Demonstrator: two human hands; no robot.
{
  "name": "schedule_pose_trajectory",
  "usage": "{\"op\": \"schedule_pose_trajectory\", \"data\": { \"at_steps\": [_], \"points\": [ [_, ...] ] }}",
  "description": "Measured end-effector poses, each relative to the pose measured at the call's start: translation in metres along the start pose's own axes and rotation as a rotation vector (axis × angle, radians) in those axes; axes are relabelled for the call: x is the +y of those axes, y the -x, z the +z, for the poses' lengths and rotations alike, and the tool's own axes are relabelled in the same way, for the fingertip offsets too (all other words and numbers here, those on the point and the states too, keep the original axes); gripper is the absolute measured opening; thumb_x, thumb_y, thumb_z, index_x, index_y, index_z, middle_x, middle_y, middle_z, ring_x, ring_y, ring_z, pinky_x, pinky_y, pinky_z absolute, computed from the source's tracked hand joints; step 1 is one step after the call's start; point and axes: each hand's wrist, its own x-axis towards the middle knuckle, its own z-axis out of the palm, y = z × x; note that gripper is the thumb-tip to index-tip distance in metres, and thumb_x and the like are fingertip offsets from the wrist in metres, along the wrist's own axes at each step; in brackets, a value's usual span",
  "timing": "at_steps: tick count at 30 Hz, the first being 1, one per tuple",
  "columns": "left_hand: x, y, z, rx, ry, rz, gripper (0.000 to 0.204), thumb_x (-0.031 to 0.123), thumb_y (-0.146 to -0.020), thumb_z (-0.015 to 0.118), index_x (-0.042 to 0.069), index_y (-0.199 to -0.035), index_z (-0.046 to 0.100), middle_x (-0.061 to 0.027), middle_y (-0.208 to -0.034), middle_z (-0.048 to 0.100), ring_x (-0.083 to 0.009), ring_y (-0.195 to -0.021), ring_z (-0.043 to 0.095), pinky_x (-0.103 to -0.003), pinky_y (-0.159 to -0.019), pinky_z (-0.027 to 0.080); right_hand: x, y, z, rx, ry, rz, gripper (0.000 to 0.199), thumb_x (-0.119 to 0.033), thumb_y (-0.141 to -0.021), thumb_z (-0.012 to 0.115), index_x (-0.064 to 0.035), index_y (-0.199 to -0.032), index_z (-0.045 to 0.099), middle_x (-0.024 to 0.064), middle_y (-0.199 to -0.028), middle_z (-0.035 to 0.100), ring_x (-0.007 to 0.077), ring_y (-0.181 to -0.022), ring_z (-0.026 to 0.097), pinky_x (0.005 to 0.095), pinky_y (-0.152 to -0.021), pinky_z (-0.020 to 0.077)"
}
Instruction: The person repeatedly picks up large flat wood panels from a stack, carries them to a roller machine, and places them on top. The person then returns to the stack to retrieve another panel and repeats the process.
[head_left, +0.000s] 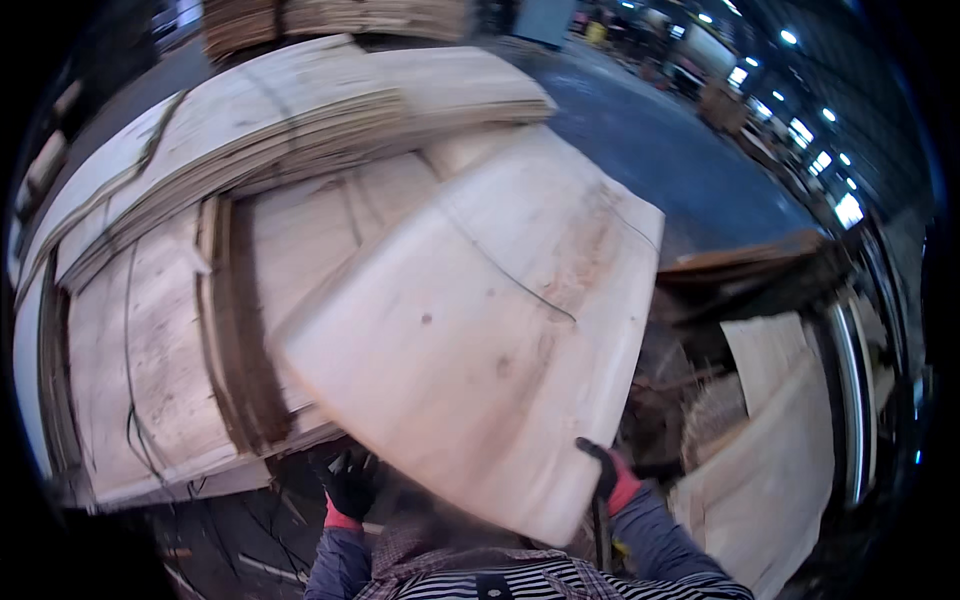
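Both gloved hands grip one large pale veneer sheet [480,330], held tilted just in front of the stacked veneer pile [150,330]. The left hand [350,487] is clamped on the sheet's near lower edge; the right hand [607,472] is closed over its near right corner. Loose veneer pieces [780,460] lie right of the sheet. Beyond the pile runs a dark floor [660,140].
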Motion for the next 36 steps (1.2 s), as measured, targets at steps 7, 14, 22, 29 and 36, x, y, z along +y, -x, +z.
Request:
{"op": "schedule_pose_trajectory", "data": {
  "at_steps": [7,14,22,29,36],
  "points": [
    [-0.139,0.042,-0.021,-0.458,-0.303,-0.359,0.074,0.062,-0.082,0.033,0.009,-0.134,0.026,-0.0126,-0.135,0.033,-0.0308,-0.122,0.033,-0.044,-0.103,0.024,-0.146,0.156,-0.074,0.119,0.874,-0.431,0.038,-0.036,-0.077,0.061,0.0018,-0.084,0.065,0.0053,-0.077,0.065,0.0133,-0.067,0.060,0.0285,-0.062,0.0459],
    [-0.193,0.049,0.031,-0.618,-0.810,-0.712,0.075,0.062,-0.082,0.033,0.009,-0.135,0.025,-0.0123,-0.135,0.031,-0.0304,-0.123,0.031,-0.044,-0.103,0.023,-0.138,0.303,-0.022,0.552,1.152,-0.159,0.051,-0.051,-0.077,0.054,-0.0013,-0.080,0.063,0.0138,-0.067,0.060,0.0266,-0.067,0.058,0.0362,-0.063,0.0440],
    [-0.258,0.077,0.037,-1.010,-0.853,-0.980,0.076,0.063,-0.081,0.032,0.010,-0.135,0.025,-0.0120,-0.136,0.030,-0.0300,-0.124,0.029,-0.045,-0.104,0.023,-0.054,0.437,-0.074,0.996,0.783,-0.273,0.061,-0.054,-0.071,0.059,0.0018,-0.094,0.061,0.0153,-0.075,0.062,0.0259,-0.072,0.060,0.0355,-0.068,0.0456],
    [-0.319,0.091,0.058,-0.871,-0.569,-1.164,0.064,0.052,-0.084,0.040,0.005,-0.128,0.035,-0.0125,-0.124,0.045,-0.0261,-0.108,0.046,-0.037,-0.091,0.039,0.036,0.515,-0.202,1.208,0.330,-0.361,0.043,-0.036,-0.076,0.062,0.0032,-0.092,0.062,0.0109,-0.082,0.063,0.0155,-0.074,0.059,0.0277,-0.067,0.0463],
    [-0.417,0.170,0.091,-1.061,-1.063,-0.851,0.050,0.039,-0.089,0.045,-0.001,-0.119,0.043,-0.0116,-0.118,0.050,-0.0241,-0.107,0.049,-0.036,-0.091,0.041,0.154,0.531,-0.379,1.160,0.313,-0.248,0.030,-0.027,-0.085,0.051,-0.0076,-0.106,0.060,0.0108,-0.096,0.061,0.0181,-0.084,0.058,0.0286,-0.076,0.0446]
  ]
}}
